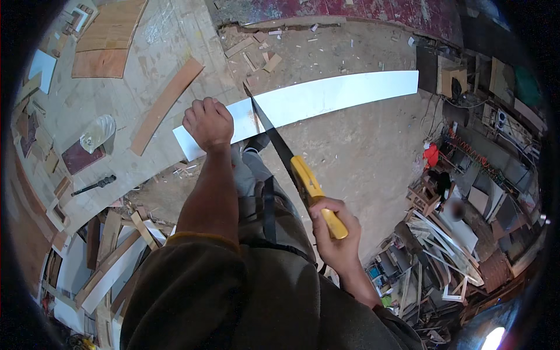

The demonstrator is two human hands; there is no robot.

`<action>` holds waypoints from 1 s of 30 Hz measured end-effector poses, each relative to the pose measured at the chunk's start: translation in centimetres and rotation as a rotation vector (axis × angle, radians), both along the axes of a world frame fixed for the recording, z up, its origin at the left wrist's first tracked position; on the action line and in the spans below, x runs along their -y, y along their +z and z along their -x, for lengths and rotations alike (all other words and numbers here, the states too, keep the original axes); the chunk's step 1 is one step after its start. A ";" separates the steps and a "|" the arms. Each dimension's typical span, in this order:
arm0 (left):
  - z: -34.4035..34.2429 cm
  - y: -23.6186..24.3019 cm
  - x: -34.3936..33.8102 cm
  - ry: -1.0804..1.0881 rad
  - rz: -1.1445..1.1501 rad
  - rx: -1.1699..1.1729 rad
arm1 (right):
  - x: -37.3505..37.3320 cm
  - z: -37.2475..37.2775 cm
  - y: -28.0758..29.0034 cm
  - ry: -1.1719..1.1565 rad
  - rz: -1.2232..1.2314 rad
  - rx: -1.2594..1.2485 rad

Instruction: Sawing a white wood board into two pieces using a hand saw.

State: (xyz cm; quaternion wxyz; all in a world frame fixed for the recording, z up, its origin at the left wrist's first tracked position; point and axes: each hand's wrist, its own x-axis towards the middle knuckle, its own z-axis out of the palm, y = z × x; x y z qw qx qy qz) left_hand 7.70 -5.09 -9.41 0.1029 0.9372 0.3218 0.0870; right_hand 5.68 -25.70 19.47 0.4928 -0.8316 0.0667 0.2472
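White laminated board [326, 96] — long, narrow, laid across the edge of the desk [140, 52], with most of its length overhanging the dirt floor [361, 146]. It is pinned near its desk end by the left hand [208, 123], which is closed down over the near edge, knuckles up. A handsaw [291, 166] with a dark blade and yellow handle is gripped in the right hand [332, 233], fingers wrapped fully round the handle. The blade is set across the board just beside the left hand, its tip past the far edge.

Step in hand, as judged: a crosscut, with the blade seated in or on the board; the depth of the kerf cannot be told.

Next move, as judged: steady strokes are called for, with the blade kept clear of the left hand and the long overhanging part watched — it could sag and bind the blade.

Also entered: a curved wooden strip [166, 105], a dark tool [93, 185], offcuts on the desk.
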 end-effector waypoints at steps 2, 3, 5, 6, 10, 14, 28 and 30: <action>0.0 0.0 0.1 -0.008 -0.010 -0.008 | -0.2 0.2 0.6 0.113 0.003 -0.010; 0.0 0.0 0.0 -0.010 -0.018 -0.013 | -0.4 0.4 0.3 0.117 -0.004 0.072; 0.0 -0.1 0.0 -0.011 -0.024 -0.004 | 0.1 0.5 0.3 0.079 0.013 -0.018; 0.0 -0.1 -0.1 -0.010 -0.029 0.007 | 0.2 0.6 0.3 0.042 0.030 -0.106; -0.2 0.1 0.5 -0.004 -0.016 0.017 | -1.6 -1.1 -3.1 0.106 0.023 0.100; -0.1 0.1 0.0 0.015 -0.010 -0.009 | -2.0 -1.1 -3.0 0.040 0.010 -0.077; -0.3 0.4 0.0 0.025 0.030 -0.047 | 1.1 2.1 -4.4 0.092 0.013 -0.005; -0.1 0.2 0.0 0.026 0.031 -0.044 | 0.8 1.8 -4.5 0.035 -0.002 -0.019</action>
